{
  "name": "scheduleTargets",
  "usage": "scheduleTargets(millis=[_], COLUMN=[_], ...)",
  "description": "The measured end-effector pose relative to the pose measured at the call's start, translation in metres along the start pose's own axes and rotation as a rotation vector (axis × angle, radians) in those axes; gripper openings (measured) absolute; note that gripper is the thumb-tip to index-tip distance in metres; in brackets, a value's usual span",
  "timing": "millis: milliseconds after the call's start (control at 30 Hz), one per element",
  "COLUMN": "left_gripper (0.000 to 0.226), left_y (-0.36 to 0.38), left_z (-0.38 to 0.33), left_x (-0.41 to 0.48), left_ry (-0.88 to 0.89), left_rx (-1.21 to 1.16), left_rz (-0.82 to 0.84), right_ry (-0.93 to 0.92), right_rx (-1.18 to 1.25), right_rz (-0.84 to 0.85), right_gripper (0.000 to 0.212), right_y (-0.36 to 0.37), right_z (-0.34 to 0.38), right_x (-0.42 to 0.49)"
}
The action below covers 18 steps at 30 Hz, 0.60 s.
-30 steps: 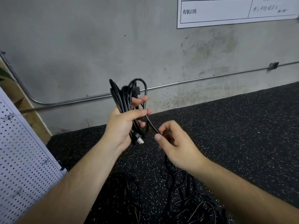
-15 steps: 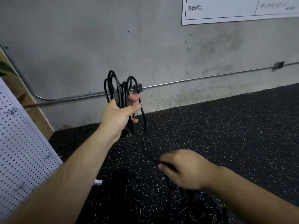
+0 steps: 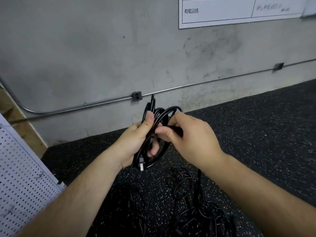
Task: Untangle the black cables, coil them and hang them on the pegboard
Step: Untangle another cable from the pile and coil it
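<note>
The pegboard (image 3: 25,177) is seen at the left, and the tangled cables (image 3: 196,202) on the floor (image 3: 256,134) below. The coil (image 3: 159,115) is gripped by the left hand (image 3: 136,142), and one loop of it is pinched by the right hand (image 3: 189,139). Loops should be kept equal and laid flat together. Earlier the right hand was held low; now it is raised to the coil.

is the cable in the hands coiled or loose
Mostly coiled: the black cable forms stacked loops in the left hand, the right hand pinching one strand.
</note>
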<state>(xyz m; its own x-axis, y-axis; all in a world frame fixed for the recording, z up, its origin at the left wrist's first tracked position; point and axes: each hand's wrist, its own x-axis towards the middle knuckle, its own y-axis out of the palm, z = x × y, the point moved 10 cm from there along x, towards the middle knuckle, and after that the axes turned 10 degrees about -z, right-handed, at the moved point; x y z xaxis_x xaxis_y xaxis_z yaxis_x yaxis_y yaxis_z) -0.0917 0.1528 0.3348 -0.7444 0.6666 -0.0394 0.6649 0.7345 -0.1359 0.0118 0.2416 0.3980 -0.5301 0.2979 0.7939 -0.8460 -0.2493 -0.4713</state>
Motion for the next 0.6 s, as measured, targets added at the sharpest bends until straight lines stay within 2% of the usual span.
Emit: scheduleTargets(millis=[67, 167, 233, 300, 367, 433, 533, 600], left_gripper=[0.073, 0.056, 0.05, 0.042, 0.037, 0.036, 0.035, 0.032], left_y=[0.003, 0.011, 0.014, 0.009, 0.001, -0.01, -0.025, -0.035], left_z=[0.0, 0.001, -0.004, -0.015, -0.025, -0.03, -0.037, -0.043], left_x=[0.002, 0.0, -0.003, -0.005, -0.005, -0.002, 0.002, 0.002], left_ry=[0.026, 0.012, 0.014, 0.043, 0.068, 0.091, 0.121, 0.147], left_rx=[-0.061, -0.208, -0.342, -0.481, -0.576, -0.655, -0.766, -0.809], left_rz=[0.082, 0.222, 0.275, 0.303, 0.309, 0.306, 0.296, 0.277], right_ry=[0.053, 0.025, 0.03, 0.094, 0.245, 0.424, 0.639, 0.695], right_rx=[-0.073, -0.119, -0.023, 0.134, 0.319, 0.489, 0.67, 0.678], right_rz=[-0.019, -0.053, -0.017, 0.032, 0.12, 0.203, 0.418, 0.574], right_gripper=[0.058, 0.062, 0.058, 0.042, 0.023, 0.018, 0.034, 0.046], right_y=[-0.004, -0.015, -0.017, -0.014, 0.004, 0.03, 0.074, 0.099], right_z=[-0.009, -0.015, -0.023, -0.036, -0.051, -0.064, -0.069, -0.061], right_x=[0.005, 0.017, 0.022, 0.017, 0.001, -0.024, -0.076, -0.107])
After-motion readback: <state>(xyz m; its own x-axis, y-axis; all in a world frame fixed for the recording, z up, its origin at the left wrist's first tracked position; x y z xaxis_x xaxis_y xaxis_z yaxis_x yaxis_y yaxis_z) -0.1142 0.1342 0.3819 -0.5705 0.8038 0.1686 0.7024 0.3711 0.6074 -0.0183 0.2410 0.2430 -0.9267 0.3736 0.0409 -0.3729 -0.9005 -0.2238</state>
